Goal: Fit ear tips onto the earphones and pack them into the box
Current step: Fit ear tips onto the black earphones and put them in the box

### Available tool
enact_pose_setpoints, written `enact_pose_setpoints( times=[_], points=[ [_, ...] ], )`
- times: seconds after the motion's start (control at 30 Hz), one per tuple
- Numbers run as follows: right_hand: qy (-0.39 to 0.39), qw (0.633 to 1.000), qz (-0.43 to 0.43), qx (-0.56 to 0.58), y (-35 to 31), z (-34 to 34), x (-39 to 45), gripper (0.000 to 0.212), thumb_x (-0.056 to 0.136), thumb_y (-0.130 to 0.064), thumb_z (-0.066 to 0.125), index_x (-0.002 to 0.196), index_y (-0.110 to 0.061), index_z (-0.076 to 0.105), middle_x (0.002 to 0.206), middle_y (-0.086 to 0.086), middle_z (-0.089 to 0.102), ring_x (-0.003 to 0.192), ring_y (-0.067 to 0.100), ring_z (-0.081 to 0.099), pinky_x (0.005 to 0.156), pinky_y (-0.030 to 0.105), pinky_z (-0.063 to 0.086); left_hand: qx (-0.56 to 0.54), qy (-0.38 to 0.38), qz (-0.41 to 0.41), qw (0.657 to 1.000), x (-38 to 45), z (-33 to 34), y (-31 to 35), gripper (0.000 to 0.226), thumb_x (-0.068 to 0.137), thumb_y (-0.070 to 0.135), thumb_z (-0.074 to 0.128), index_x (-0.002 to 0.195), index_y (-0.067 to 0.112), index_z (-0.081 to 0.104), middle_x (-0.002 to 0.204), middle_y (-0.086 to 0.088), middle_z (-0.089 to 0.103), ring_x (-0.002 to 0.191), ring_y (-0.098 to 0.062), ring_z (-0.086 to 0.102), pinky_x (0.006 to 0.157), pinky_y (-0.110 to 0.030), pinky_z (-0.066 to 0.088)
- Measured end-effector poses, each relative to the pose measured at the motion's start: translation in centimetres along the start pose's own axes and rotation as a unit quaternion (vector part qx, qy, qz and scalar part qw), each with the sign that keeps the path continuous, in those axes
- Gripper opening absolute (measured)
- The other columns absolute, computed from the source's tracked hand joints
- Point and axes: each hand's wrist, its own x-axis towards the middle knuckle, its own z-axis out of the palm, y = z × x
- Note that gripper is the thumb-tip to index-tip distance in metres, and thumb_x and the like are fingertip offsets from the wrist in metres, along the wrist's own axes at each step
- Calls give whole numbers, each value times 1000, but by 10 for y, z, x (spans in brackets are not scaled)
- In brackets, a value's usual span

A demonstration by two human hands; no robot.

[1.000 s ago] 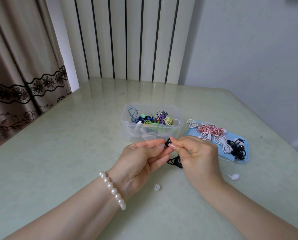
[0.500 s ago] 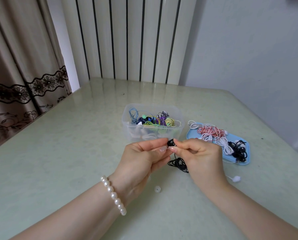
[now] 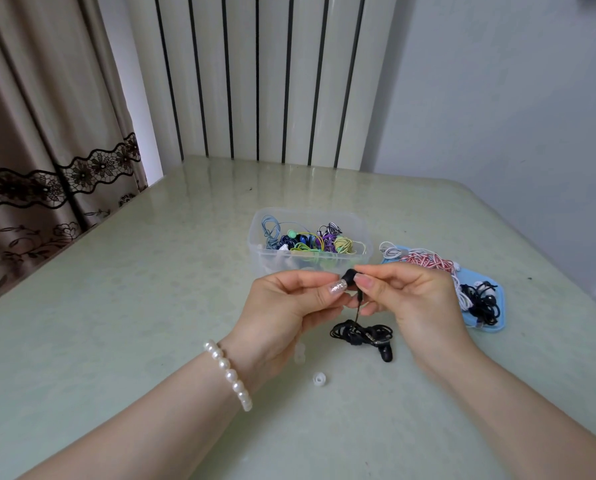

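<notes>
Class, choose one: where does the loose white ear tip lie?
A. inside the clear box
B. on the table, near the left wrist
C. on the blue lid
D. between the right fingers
B: the white ear tip lies alone on the table, just beside the left wrist.

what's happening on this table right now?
A person is holding one black earbud up over the table, pinched between the left hand and right hand. Its bundled black cord hangs down to the tabletop. A loose white ear tip lies nearby. The clear box behind already holds coloured earphones; more wait on the blue tray.
</notes>
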Motion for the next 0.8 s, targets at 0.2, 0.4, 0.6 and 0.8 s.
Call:
enact_pose_setpoints(
  times=[0.2, 0.4, 0.6, 0.8],
  points=[
    [-14, 1000, -13, -17, -3, -1, 0, 18, 76, 7, 62, 73, -10, 68, 53, 1, 66, 45, 12, 60, 48, 17, 47, 69, 37, 86, 993, 4, 2, -4, 21, 57, 3, 73, 77, 0, 68, 63, -8, 70, 58, -16, 67, 63, -25, 57],
    [6, 1000, -3, -26, 1, 4, -4, 21, 78, 8, 62, 71, -11, 68, 51, 3, 66, 46, 14, 62, 45, 17, 47, 138, 55, 193, 970, 2, 6, -9, 21, 67, -9, 70, 68, 12, 74, 64, -1, 72, 61, -12, 68, 63, -17, 53],
    [-12, 999, 10, -36, 3, 1, -1, 18, 78, 10, 61, 72, -5, 67, 49, 2, 64, 44, 13, 61, 44, 17, 46, 155, 38, 178, 971, 6, 2, -8, 21, 63, -6, 72, 66, 14, 74, 66, -3, 72, 62, -17, 69, 67, -24, 57],
    [-77, 993, 58, -63, -6, -14, 8, 10, 76, 9, 62, 80, 2, 68, 54, 3, 67, 48, 16, 64, 45, 19, 48, 187, 12, 152, 970, 11, -1, -8, 15, 55, 14, 75, 70, 12, 74, 69, -9, 72, 64, -21, 69, 73, -34, 58]
  ],
)
